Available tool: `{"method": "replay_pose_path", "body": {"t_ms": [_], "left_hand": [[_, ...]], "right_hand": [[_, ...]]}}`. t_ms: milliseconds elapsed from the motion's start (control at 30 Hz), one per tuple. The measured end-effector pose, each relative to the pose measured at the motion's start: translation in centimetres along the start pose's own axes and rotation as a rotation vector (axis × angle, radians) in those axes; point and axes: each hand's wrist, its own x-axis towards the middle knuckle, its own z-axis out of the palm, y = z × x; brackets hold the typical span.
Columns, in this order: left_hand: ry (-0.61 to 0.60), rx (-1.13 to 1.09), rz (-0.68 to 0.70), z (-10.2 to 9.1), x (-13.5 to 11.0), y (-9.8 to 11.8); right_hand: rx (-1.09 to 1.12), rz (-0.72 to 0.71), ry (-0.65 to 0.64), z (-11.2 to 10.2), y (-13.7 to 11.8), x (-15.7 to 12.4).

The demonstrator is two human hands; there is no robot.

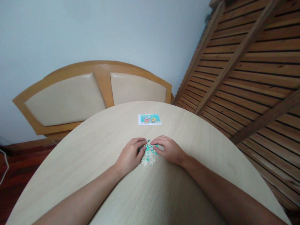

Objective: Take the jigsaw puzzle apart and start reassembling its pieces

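A small heap of jigsaw pieces (148, 154), white and teal, lies in the middle of a round pale wooden table (98, 147). My left hand (129, 155) rests on the heap's left side with its fingers curled over the pieces. My right hand (169, 149) cups the right side, fingers bent and touching the pieces. The fingertips of both hands nearly meet at the heap's far edge. Some pieces are hidden under my fingers. A small picture card (149, 119) with cartoon figures on a teal ground lies flat farther away on the table.
A wooden headboard with two beige padded panels (70, 97) leans against the pale wall behind the table. A slatted wooden bed frame (246, 68) stands tilted on the right. Dark red floor and a white cable (4, 168) show at the left.
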Motion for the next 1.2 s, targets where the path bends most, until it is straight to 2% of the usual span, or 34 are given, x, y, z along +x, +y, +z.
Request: {"method": "replay_pose_path", "body": {"t_ms": [167, 300, 400, 533, 833, 967, 1100, 1200], "left_hand": [[0.012, 0.004, 0.017, 0.0, 0.0, -0.2], [0.008, 0.028, 0.025, 0.0, 0.0, -0.2], [0.024, 0.044, 0.015, -0.1, 0.1, -0.1], [0.022, 0.097, -0.004, -0.3, 0.4, 0.2], [0.012, 0.186, 0.049, -0.6, 0.8, 0.4], [0.012, 0.238, 0.088, -0.6, 1.2, 0.6], [0.025, 0.247, 0.117, -0.6, 1.3, 0.8], [0.039, 0.23, 0.108, -0.6, 1.2, 0.6]], "right_hand": [[0.001, 0.072, 0.077, -0.1, 0.0, 0.0], [-0.059, 0.196, 0.143, 0.0, 0.4, 0.0], [-0.106, 0.27, 0.15, 0.0, 0.6, 0.1], [-0.146, 0.301, 0.161, 0.1, 0.8, 0.4], [-0.163, 0.24, 0.139, 0.3, 1.6, 0.4], [-0.149, 0.159, 0.142, 0.5, 1.0, 0.5], [-0.135, 0.047, 0.079, 0.9, 0.1, 0.5], [-0.148, 0.017, 0.04, 1.1, -0.2, 0.5]]}}
